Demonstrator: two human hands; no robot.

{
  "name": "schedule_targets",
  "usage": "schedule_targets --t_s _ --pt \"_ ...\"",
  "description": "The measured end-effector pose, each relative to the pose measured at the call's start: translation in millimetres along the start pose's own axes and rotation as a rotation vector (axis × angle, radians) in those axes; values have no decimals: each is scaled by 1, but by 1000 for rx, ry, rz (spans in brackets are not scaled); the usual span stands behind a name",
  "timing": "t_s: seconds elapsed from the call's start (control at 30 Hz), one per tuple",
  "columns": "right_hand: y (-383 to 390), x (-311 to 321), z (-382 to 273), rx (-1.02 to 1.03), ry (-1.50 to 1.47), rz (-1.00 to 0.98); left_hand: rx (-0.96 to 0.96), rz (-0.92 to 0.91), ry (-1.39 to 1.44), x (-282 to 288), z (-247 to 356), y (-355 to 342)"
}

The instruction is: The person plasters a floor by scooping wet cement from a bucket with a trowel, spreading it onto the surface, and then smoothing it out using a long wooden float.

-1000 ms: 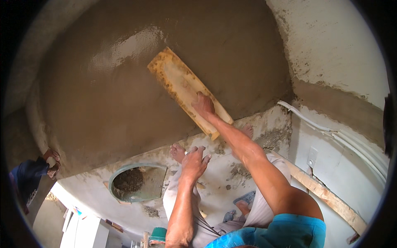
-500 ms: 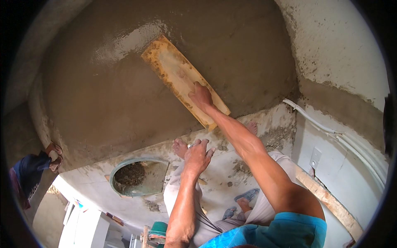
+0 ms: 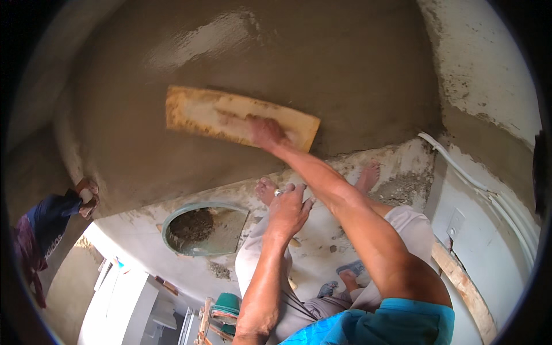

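Note:
My right hand (image 3: 265,131) is closed on the handle of a long yellow float (image 3: 190,109), which lies on wet, grey-brown mortar (image 3: 345,63) with a shiny patch above it. My left hand (image 3: 290,210) is lower, near my left foot, fingers curled around something small and silvery that I cannot make out. My bare feet rest on the pale, stained strip below the mortar. A green-rimmed oval recess (image 3: 168,221) with dark rubble inside lies left of my left hand.
White pipes (image 3: 454,164) and a wooden plank (image 3: 463,282) run along the right wall. At left are another person's dark-clothed leg and foot (image 3: 54,215). A slippered foot (image 3: 351,276) shows between my legs. Green buckets (image 3: 226,307) and a white cabinet (image 3: 121,305) are below.
The float has swung anticlockwise from steeply slanted to nearly crosswise, its far end moving left and down. My right hand has shifted left. The view has also shifted slightly.

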State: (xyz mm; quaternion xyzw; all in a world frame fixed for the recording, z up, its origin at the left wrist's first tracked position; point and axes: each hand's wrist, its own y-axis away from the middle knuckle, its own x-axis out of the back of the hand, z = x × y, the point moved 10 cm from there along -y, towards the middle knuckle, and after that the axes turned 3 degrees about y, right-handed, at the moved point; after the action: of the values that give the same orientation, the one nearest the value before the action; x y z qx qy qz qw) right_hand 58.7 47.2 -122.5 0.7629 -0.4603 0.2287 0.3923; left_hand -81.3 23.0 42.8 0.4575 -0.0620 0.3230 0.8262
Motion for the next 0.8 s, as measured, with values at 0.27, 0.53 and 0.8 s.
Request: schedule_targets --t_s 0.27,0.53,0.8 --pt "37 152 342 -403 433 836 -25 13 38 4 14 -6" --pt "149 258 347 -568 476 773 -34 32 -3 0 7 -5" --pt "126 185 240 -629 194 535 -2 11 -32 3 3 -2"
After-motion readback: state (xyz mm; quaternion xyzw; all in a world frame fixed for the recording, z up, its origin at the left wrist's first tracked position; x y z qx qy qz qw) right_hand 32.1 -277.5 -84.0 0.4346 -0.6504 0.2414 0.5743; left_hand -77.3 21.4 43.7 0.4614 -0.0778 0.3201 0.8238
